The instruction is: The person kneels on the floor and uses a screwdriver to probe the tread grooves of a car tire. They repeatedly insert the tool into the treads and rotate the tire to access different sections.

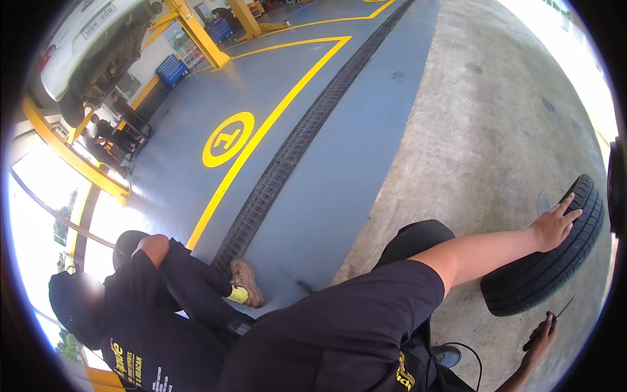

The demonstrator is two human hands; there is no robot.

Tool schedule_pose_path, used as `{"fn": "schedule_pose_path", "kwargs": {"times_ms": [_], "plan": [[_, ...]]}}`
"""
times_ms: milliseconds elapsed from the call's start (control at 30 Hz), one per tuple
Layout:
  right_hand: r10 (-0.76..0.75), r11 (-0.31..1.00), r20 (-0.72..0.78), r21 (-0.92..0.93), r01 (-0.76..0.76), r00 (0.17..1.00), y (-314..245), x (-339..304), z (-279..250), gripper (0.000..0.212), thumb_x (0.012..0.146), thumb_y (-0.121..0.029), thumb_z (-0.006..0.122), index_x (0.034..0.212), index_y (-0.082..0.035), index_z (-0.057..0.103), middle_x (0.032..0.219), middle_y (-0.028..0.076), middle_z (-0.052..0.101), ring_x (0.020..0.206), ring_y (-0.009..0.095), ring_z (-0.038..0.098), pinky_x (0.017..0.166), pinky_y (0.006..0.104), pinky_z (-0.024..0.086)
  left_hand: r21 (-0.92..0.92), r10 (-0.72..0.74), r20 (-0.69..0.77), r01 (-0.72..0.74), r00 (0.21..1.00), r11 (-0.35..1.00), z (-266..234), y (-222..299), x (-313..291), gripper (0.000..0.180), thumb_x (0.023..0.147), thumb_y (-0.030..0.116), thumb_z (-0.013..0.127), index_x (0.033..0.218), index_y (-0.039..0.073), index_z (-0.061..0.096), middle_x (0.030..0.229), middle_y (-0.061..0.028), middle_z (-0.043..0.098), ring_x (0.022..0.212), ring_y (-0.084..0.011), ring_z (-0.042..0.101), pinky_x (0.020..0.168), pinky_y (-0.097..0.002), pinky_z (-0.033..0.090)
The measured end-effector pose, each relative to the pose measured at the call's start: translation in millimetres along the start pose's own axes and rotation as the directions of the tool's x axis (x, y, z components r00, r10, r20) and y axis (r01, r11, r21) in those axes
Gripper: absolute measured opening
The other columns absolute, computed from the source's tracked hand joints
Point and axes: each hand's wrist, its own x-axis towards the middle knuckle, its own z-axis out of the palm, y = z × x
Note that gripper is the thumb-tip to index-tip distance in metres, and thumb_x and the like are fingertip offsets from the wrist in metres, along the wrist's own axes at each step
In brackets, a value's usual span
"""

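A black tyre (552, 268) stands on its tread on the concrete at the right. My left arm reaches across to it, and my left hand (555, 225) rests on the upper part of the tread with its fingers spread. Lower down, just in front of the tyre, my right hand (541, 336) is closed round the dark handle of a thin pointed tool (565, 306), like a screwdriver or an awl. The tool's tip points up and away, apart from the tyre. What lies inside the tyre is hidden.
Another person (157, 307) in dark clothes sits close on my left. A screwdriver-like tool (304, 285) lies on the blue floor past that person's shoe (246, 284). A drain grate (281, 163) crosses the floor. Farther back, a car (85, 46) stands raised on a yellow lift (196, 32).
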Motion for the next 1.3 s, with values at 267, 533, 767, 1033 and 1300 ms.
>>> {"fn": "schedule_pose_path", "kwargs": {"times_ms": [267, 533, 767, 1033, 1300], "plan": [[-0.085, 0.996, -0.089, -0.042, 0.082, 0.992, -38.5, 3.2, 33.3, 0.052, 0.109, -0.043, 0.058, 0.147, -0.007, 0.059, 0.091, 0.001, 0.056, 0.054, 0.005, 0.041, 0.048, 0.0244, 0.031, -0.202, -0.138, -0.022, 0.131, 0.99, 0.971, -8.1, -20.3, -7.9, 0.07, 0.101, 0.028, 0.063, 0.161, 0.006, 0.034, 0.17, -0.0224, 0.029, 0.15, -0.0412, 0.043, 0.119, -0.0498, 0.043], [-0.044, 0.996, 0.035, 0.078, 0.041, 0.998, -53.5, -5.0, 60.8, 0.065, 0.107, -0.045, 0.061, 0.158, -0.007, 0.047, 0.143, 0.013, 0.064, 0.054, 0.004, 0.046, 0.049, 0.0212, 0.037, -0.588, -0.343, 0.647, 0.732, 0.681, 0.345, -44.8, -32.2, -30.5, 0.103, 0.095, 0.09, 0.037, 0.161, 0.011, 0.045, 0.155, -0.0094, 0.057, 0.141, -0.0258, 0.055, 0.116, -0.0402, 0.044], [-0.026, 0.993, 0.187, 0.118, 0.004, 0.982, -38.7, -6.5, 103.2, 0.074, 0.102, -0.041, 0.07, 0.159, -0.003, 0.042, 0.088, 0.002, 0.059, 0.056, 0.007, 0.049, 0.052, 0.0245, 0.038, -0.851, -0.363, 0.469, 0.521, 0.805, 0.057, -27.9, -69.9, -62.2, 0.093, 0.101, 0.083, 0.034, 0.157, 0.012, 0.053, 0.154, -0.0086, 0.059, 0.138, -0.022, 0.057, 0.117, -0.0397, 0.043], [-0.116, 0.957, 0.356, 0.29, 0.008, 0.927, -52.5, 0.1, 69.3, 0.075, 0.1, -0.053, 0.069, 0.148, 0.001, 0.05, 0.068, -0.007, 0.046, 0.051, 0.005, 0.043, 0.047, 0.0232, 0.033, -0.76, -0.44, 0.535, 0.638, 0.721, 0.123, -67.2, -10.6, -74.7, 0.103, 0.099, 0.088, 0.021, 0.165, 0.012, 0.039, 0.165, -0.0091, 0.046, 0.152, -0.0245, 0.041, 0.126, -0.0435, 0.032], [0.049, 0.93, 0.253, 0.341, -0.136, 0.966, -91.8, -16.8, 65.0, 0.06, 0.105, -0.061, 0.058, 0.129, -0.006, 0.061, 0.068, -0.007, 0.05, 0.045, 0.002, 0.039, 0.039, 0.0211, 0.025, -0.431, -0.551, 0.602, 0.816, 0.578, 0.385, -122.4, 35.8, -43.1, 0.126, 0.093, 0.09, 0.042, 0.169, -0.002, 0.002, 0.172, -0.0236, 0.026, 0.159, -0.0345, 0.028, 0.129, -0.0484, 0.024]]}}
